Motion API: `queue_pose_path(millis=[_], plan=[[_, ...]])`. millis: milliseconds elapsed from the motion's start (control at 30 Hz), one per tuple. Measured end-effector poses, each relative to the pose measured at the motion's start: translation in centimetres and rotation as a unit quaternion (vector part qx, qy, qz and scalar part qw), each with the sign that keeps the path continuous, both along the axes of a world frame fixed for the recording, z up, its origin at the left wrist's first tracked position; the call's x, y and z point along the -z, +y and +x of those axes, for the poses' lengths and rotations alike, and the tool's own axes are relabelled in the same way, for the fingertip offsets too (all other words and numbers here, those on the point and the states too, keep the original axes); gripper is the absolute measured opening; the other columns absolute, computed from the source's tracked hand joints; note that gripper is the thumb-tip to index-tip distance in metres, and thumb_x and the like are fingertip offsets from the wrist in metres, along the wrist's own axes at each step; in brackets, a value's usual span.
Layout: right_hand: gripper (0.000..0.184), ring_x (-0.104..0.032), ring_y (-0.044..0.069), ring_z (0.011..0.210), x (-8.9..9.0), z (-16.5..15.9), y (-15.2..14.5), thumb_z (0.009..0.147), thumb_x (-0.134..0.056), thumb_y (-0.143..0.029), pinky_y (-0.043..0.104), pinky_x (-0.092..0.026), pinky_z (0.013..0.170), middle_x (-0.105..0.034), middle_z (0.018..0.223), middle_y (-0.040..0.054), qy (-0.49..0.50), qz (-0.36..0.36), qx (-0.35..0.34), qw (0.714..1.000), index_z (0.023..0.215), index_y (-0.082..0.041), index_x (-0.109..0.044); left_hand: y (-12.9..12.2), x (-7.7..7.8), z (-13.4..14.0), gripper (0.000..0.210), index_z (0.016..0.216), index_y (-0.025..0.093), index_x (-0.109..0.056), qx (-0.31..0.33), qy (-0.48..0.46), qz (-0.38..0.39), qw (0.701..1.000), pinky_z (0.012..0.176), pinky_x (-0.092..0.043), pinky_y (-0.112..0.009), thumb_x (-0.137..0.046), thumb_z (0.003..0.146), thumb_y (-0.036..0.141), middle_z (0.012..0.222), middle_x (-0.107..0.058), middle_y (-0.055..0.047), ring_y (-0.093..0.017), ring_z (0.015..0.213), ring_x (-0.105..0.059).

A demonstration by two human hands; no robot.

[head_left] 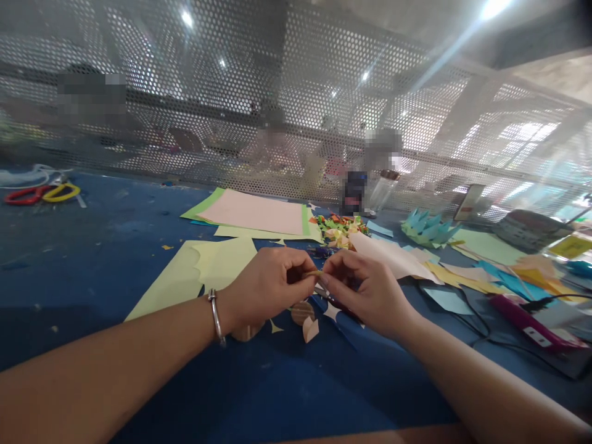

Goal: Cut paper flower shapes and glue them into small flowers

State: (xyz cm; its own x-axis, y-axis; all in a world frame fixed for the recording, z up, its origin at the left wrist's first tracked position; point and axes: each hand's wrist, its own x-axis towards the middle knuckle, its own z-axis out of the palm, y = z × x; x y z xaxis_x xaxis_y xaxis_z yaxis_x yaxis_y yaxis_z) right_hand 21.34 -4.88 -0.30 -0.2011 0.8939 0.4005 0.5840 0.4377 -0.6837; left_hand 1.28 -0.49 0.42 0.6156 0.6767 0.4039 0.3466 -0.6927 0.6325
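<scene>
My left hand (pixel 266 287), with a silver bracelet at the wrist, and my right hand (pixel 372 293) meet over the middle of the table. Between their pinched fingertips is a small tan strip (pixel 316 273) that looks like paper; both hands hold it. Just below the fingers lie a round brown disc (pixel 302 312), a folded pale pink paper piece (pixel 311 330) and a white star-shaped scrap (pixel 332 311). A second brown disc (pixel 247 332) is partly hidden by my left wrist. A dark tool under my right hand is mostly covered.
Pale yellow paper sheets (pixel 176 277) lie at left, with a pink sheet (pixel 263 209) behind. Colourful paper scraps (pixel 342 229) are heaped near a glass bottle (pixel 383 192). Scissors (pixel 60 192) rest far left. A purple power strip (pixel 527 324) with cables sits right. A perforated metal screen (pixel 208 92) stands behind.
</scene>
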Motion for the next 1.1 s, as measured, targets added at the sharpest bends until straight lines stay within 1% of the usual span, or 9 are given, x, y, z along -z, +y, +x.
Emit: queue_pose_path(millis=[100, 200, 367, 533, 733, 933, 1100], plan=[[0.013, -0.052, 0.011, 0.059, 0.0, 0.0, -0.1, 0.09, -0.063, -0.029, 0.023, -0.04, 0.051, -0.058, 0.071, -0.0011, 0.008, 0.001, -0.001, 1.0, 0.083, -0.019, -0.062, -0.1, 0.2, 0.1, 0.018, 0.081, 0.017, -0.068, -0.001, -0.04, -0.058, 0.998, 0.055, -0.038, -0.023, -0.058, 0.09, 0.029, 0.066, -0.063, 0.003, -0.011, 0.06, -0.053], [0.012, -0.051, 0.011, 0.059, 0.0, -0.1, 0.0, 0.09, -0.063, -0.028, 0.023, -0.04, 0.052, -0.057, 0.07, -0.0016, 0.011, 0.012, -0.003, 1.0, 0.082, -0.019, -0.061, -0.3, 0.4, 0.3, 0.018, 0.082, 0.017, -0.067, -0.013, -0.061, -0.072, 0.995, 0.057, -0.039, -0.023, -0.057, 0.091, 0.029, 0.066, -0.062, 0.003, -0.011, 0.061, -0.053], [0.01, -0.048, 0.01, 0.056, 0.2, -0.4, 0.1, 0.085, -0.063, -0.021, 0.022, -0.04, 0.052, -0.055, 0.066, -0.0033, -0.002, 0.035, -0.006, 0.999, 0.077, -0.019, -0.059, -0.5, 0.2, 0.4, 0.011, 0.079, 0.017, -0.067, -0.027, -0.031, -0.038, 0.998, 0.055, -0.037, -0.023, -0.062, 0.085, 0.026, 0.065, -0.059, 0.005, -0.01, 0.059, -0.05], [0.011, -0.046, 0.008, 0.054, 0.3, -0.6, 0.1, 0.08, -0.062, -0.016, 0.021, -0.037, 0.049, -0.051, 0.062, -0.0051, -0.009, 0.038, -0.006, 0.999, 0.072, -0.019, -0.056, -0.5, -0.1, 0.3, 0.007, 0.078, 0.018, -0.066, -0.041, 0.008, -0.017, 0.999, 0.056, -0.036, -0.024, -0.064, 0.08, 0.024, 0.065, -0.06, 0.005, -0.01, 0.059, -0.052], [0.008, -0.046, 0.009, 0.055, 0.2, -0.6, 0.1, 0.08, -0.06, -0.015, 0.021, -0.036, 0.049, -0.051, 0.062, -0.0052, -0.019, 0.029, -0.003, 0.999, 0.073, -0.019, -0.058, -0.4, -0.1, 0.2, 0.006, 0.076, 0.018, -0.065, -0.06, 0.033, 0.013, 0.998, 0.056, -0.034, -0.026, -0.064, 0.078, 0.024, 0.064, -0.059, 0.005, -0.011, 0.059, -0.052], [0.007, -0.046, 0.009, 0.056, 0.2, -0.7, 0.2, 0.081, -0.06, -0.015, 0.021, -0.037, 0.052, -0.051, 0.064, -0.0053, -0.044, 0.072, -0.004, 0.996, 0.076, -0.019, -0.058, -0.7, 0.0, 0.4, 0.004, 0.076, 0.018, -0.064, -0.065, 0.03, 0.026, 0.997, 0.059, -0.035, -0.026, -0.064, 0.078, 0.022, 0.066, -0.061, 0.004, -0.012, 0.063, -0.053], [0.008, -0.046, 0.009, 0.057, 0.2, -0.8, -0.1, 0.077, -0.059, -0.013, 0.021, -0.037, 0.053, -0.05, 0.063, -0.005, -0.056, 0.103, 0.005, 0.993, 0.073, -0.019, -0.056, -1.2, -0.3, 0.7, 0.004, 0.075, 0.018, -0.063, -0.063, 0.021, 0.047, 0.997, 0.06, -0.034, -0.026, -0.063, 0.078, 0.021, 0.065, -0.059, 0.005, -0.012, 0.064, -0.052]])
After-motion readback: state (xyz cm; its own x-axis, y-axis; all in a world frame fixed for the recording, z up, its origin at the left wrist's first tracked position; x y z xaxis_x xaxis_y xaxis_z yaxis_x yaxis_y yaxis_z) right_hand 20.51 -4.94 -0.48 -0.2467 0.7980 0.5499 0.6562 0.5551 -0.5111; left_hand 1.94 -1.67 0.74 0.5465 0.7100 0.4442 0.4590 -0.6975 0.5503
